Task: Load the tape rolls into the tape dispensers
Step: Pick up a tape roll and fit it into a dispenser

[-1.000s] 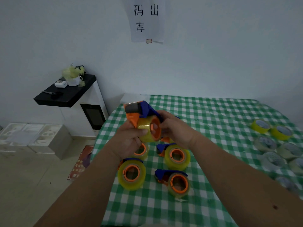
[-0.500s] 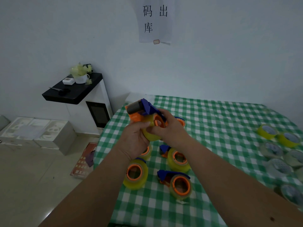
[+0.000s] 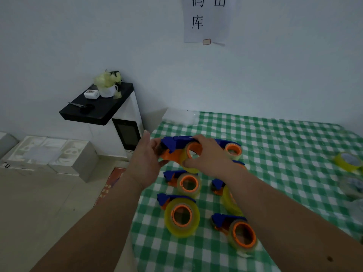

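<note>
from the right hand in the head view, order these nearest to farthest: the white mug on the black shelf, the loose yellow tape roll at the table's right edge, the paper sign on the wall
From the right hand:
1. White mug on the black shelf, up to the left.
2. Loose yellow tape roll at the right edge of the green checked table.
3. Paper sign with printed characters, high on the wall.

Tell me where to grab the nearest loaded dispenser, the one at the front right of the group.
Grip the nearest loaded dispenser by its blue body at the far-left end, coming from above. The roll lies tilted with its orange core facing up towards the camera, and the right forearm covers its right side, so the blue end is probably the freest.
</note>
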